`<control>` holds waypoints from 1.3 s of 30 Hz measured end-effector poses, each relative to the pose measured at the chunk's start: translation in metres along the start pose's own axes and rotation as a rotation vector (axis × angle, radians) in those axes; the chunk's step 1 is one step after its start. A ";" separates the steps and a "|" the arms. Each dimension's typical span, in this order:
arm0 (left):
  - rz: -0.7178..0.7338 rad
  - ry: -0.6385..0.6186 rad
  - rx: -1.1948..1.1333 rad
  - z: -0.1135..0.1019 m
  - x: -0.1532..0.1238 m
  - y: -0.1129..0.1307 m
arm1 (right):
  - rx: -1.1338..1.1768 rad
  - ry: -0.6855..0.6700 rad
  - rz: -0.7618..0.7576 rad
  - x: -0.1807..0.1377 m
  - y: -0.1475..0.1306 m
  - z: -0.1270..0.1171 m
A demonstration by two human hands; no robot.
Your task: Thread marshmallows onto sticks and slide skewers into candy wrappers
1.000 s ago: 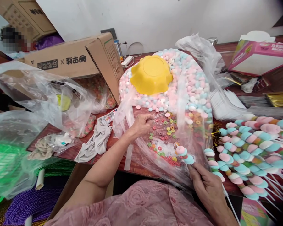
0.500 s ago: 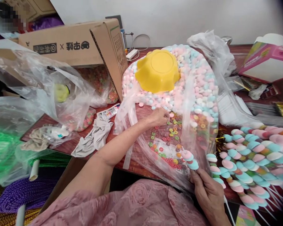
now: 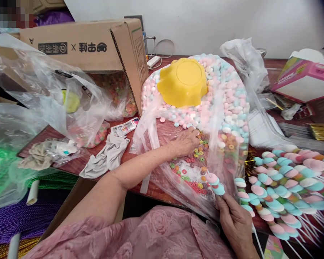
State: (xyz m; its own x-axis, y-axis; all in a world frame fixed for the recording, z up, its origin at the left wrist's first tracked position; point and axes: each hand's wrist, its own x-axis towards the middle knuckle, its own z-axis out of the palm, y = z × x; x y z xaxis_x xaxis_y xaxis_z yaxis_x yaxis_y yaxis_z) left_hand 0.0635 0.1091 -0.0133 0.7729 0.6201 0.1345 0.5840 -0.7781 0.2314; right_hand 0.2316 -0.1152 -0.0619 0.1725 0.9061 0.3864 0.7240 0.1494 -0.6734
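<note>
My left hand point(image 3: 187, 141) lies over the clear plastic sheet with its fingers stretched toward the loose marshmallows. Its fingertips touch down where small ring candies point(image 3: 198, 154) in red, green, yellow and brown meet the pile of pastel marshmallows point(image 3: 229, 97). I see nothing held in it, though the undersides of the fingers are hidden. My right hand point(image 3: 233, 219), near the table's front edge, is closed on a marshmallow skewer point(image 3: 216, 183), whose pink, white and blue pieces stick out above the thumb.
An upturned yellow bowl point(image 3: 189, 77) rests on the marshmallows. Finished-looking marshmallow skewers point(image 3: 286, 187) are heaped at right. A cardboard box point(image 3: 78, 50), a plastic bag point(image 3: 51, 86) and a grey cloth point(image 3: 105, 156) lie on the left; a pink-and-white carton point(image 3: 305, 77) stands far right.
My left hand has stretched out from a curled pose and shifted slightly, now covering some of the ring candies. My right hand still holds the skewer in nearly the same place.
</note>
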 end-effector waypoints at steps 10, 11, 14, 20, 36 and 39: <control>-0.482 0.116 -1.423 -0.026 -0.037 0.028 | 0.165 -0.085 0.160 0.003 -0.013 -0.013; -0.518 0.151 -1.552 -0.029 -0.045 0.034 | 0.155 -0.090 0.135 0.006 -0.018 -0.015; -0.577 0.334 -1.759 -0.032 -0.064 0.053 | 0.113 -0.074 0.009 0.018 -0.035 -0.018; -0.594 0.604 -1.811 -0.018 -0.076 0.080 | 0.023 -0.039 -0.182 0.028 -0.047 -0.017; -0.437 0.798 -1.434 0.012 -0.092 0.089 | 0.004 -0.027 -0.185 0.005 -0.025 -0.003; -0.394 0.828 -1.349 0.015 -0.092 0.088 | 0.023 -0.043 -0.157 0.007 -0.026 -0.001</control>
State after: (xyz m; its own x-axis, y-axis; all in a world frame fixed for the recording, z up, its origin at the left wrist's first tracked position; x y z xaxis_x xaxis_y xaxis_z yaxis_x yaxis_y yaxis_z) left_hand 0.0474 -0.0184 -0.0196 0.0404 0.9758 0.2148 -0.2708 -0.1962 0.9424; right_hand 0.2143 -0.1129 -0.0407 0.0293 0.8871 0.4606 0.7239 0.2989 -0.6218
